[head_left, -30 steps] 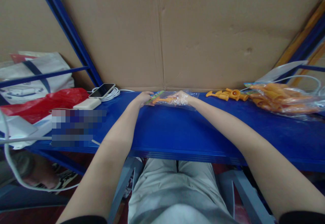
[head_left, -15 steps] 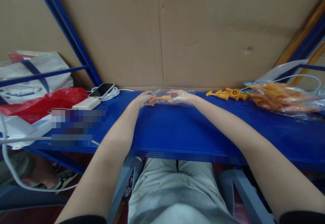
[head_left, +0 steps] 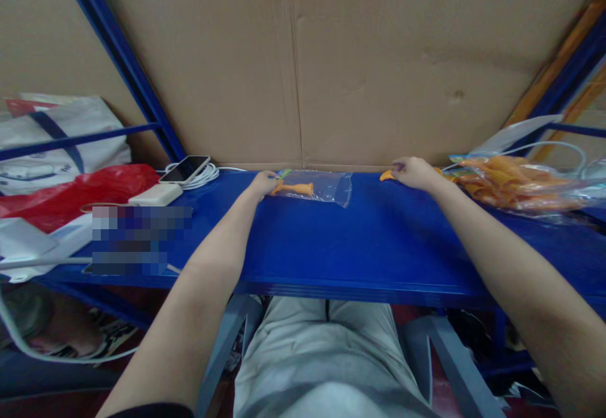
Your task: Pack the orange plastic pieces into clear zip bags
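A clear plastic bag [head_left: 334, 187] lies flat near the back of the blue table, with an orange plastic piece [head_left: 300, 188] inside it. My left hand [head_left: 264, 182] pinches the bag's left end, where a coloured printed strip shows. Farther right, my right hand [head_left: 413, 170] is over the loose orange plastic pieces [head_left: 387, 175], its fingers bent down and partly hidden. Most of those pieces are covered by the hand, and whether it grips one is unclear.
Clear bags of orange pieces [head_left: 516, 181] are heaped at the right. A phone [head_left: 185, 169], coiled white cable [head_left: 206, 177], white box [head_left: 155, 194] and red plastic bag [head_left: 113, 184] lie left. A cardboard wall [head_left: 303, 64] stands behind the blue table [head_left: 331, 247].
My right hand has let go of the clear bag and moved right to the loose orange pieces. The left hand stays on the bag, which now lies flatter and in fuller view.
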Tool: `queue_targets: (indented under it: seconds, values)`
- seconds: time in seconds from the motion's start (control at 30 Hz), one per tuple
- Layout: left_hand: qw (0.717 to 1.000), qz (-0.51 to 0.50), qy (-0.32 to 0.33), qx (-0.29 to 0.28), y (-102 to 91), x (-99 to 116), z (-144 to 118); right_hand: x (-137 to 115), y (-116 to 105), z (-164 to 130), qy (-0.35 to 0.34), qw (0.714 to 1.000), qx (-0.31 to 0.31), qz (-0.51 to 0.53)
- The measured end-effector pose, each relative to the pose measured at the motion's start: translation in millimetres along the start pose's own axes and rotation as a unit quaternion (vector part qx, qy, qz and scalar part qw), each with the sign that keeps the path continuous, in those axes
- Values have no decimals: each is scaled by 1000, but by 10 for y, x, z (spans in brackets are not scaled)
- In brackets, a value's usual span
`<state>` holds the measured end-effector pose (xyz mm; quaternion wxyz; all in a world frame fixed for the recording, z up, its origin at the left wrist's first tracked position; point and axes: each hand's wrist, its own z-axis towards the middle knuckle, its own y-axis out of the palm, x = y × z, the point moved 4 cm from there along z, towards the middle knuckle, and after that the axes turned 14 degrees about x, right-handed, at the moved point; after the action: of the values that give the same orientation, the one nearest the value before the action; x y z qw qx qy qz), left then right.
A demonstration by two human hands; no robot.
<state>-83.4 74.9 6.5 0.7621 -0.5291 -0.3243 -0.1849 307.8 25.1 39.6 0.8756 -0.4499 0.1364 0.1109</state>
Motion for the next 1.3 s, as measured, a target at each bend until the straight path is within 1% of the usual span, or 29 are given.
queue_targets:
  seconds: [0.03, 0.07, 0.1, 0.13, 0.17, 0.23, 0.3, 0.33, 0.37, 0.43, 0.6, 0.7, 0.77, 0.87, 0.97, 1.03, 1.1, 1.2, 1.27, 1.3]
  values:
    - [997, 60, 42, 35, -5, 22, 8, 108, -60, -4, 2, 998, 10, -57]
    - [988, 111, 86, 65, -2, 51, 11, 205, -95, -13, 13, 995, 6, -102]
    - [977, 149, 131, 84, 12, 82, 8, 281, -110, -24, 21, 991, -3, -135]
    - [966, 168, 174, 88, 40, 113, 1, 341, -110, -34, 29, 986, -14, -162]
    - [958, 175, 214, 73, 80, 140, -8, 384, -97, -42, 33, 983, -24, -181]
    - [944, 187, 273, 10, 173, 167, -31, 430, -46, -52, 30, 978, -42, -204]
    - [930, 204, 301, -52, 243, 167, -49, 443, 23, -58, 13, 975, -68, -212]
    - [925, 212, 308, -70, 260, 164, -52, 443, 57, -62, 3, 974, -81, -213]
    - [922, 218, 311, -79, 267, 162, -50, 444, 84, -66, -5, 973, -92, -213]
    - [921, 220, 311, -76, 258, 165, -34, 452, 116, -73, -12, 972, -98, -214]
    - [931, 199, 300, -61, 240, 174, 30, 520, 110, -98, 6, 975, -49, -218]
    - [938, 180, 290, -57, 252, 157, 53, 566, 134, -119, 17, 975, -62, -214]
    - [945, 152, 281, -66, 272, 138, 48, 576, 160, -121, 18, 977, -71, -198]
    - [953, 116, 263, -95, 333, 112, 30, 587, 210, -109, 28, 979, -83, -183]
    - [962, 119, 228, -92, 395, 98, 35, 566, 220, -88, 22, 984, -71, -164]
    - [962, 131, 221, -91, 434, 112, 28, 517, 176, -80, 20, 991, -50, -124]
    - [956, 146, 232, -105, 472, 139, 3, 440, 106, -89, 35, 997, -49, -51]
    - [952, 156, 237, -117, 503, 170, -38, 254, -7, -129, 54, 990, -82, 104]
    - [951, 157, 238, -118, 516, 180, -52, 101, -61, -166, 38, 976, -119, 176]
    - [951, 157, 239, -117, 523, 182, -53, 27, -76, -187, 27, 970, -141, 196]
